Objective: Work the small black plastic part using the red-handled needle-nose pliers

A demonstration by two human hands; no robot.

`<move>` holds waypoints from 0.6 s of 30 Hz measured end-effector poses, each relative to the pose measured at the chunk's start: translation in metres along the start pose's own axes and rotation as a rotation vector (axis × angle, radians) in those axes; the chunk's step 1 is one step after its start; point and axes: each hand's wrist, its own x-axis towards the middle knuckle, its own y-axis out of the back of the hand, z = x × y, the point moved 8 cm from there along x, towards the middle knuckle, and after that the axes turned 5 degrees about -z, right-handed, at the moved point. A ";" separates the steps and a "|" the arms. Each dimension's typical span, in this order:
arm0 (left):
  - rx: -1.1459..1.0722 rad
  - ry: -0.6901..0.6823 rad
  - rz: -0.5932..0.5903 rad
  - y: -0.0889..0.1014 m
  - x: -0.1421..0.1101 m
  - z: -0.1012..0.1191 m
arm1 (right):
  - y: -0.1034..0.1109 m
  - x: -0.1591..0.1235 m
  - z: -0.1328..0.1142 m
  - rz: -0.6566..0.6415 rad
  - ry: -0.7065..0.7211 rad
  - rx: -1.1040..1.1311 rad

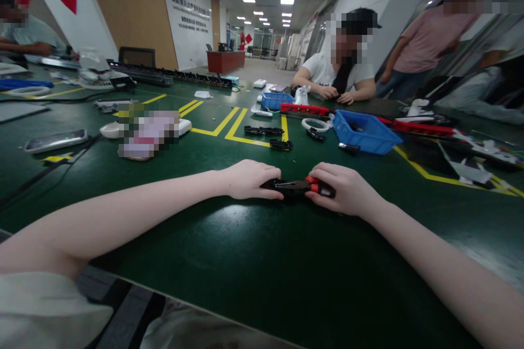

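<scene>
My right hand (346, 188) is closed round the red and black handles of a pair of pliers (298, 185), whose long metal jaws point left. My left hand (251, 179) grips a black part (270, 183), with thumb and fingers pressed on it. The plier jaws lie over or against this black part; their exact contact is too small to tell. Both hands are low over the green table (229, 245). Beyond them lie similar black parts, one long (263, 130) and one short (280, 144).
A blue bin (365, 132) stands right of centre, beside a white tape roll (315, 125) and a red strip (305, 110). Phones (56, 140) and cables are at left. Across the table sits a person (344, 65); another person (429, 38) stands at right.
</scene>
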 end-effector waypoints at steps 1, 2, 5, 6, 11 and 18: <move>-0.006 -0.006 -0.001 0.000 0.000 0.000 | 0.000 0.000 0.000 -0.006 -0.003 0.009; -0.012 -0.011 -0.001 0.000 0.000 0.000 | 0.000 0.000 0.000 -0.011 -0.004 0.014; -0.024 -0.016 0.004 0.001 0.000 0.000 | 0.002 0.000 -0.002 -0.005 -0.001 0.001; -0.027 -0.016 0.007 0.001 0.000 0.000 | 0.003 0.000 -0.003 0.006 0.000 -0.009; -0.037 -0.007 0.019 0.001 0.000 -0.001 | 0.007 -0.002 -0.005 0.045 0.002 -0.033; -0.024 0.027 0.021 0.000 0.000 -0.002 | 0.008 -0.002 -0.003 0.068 -0.026 -0.029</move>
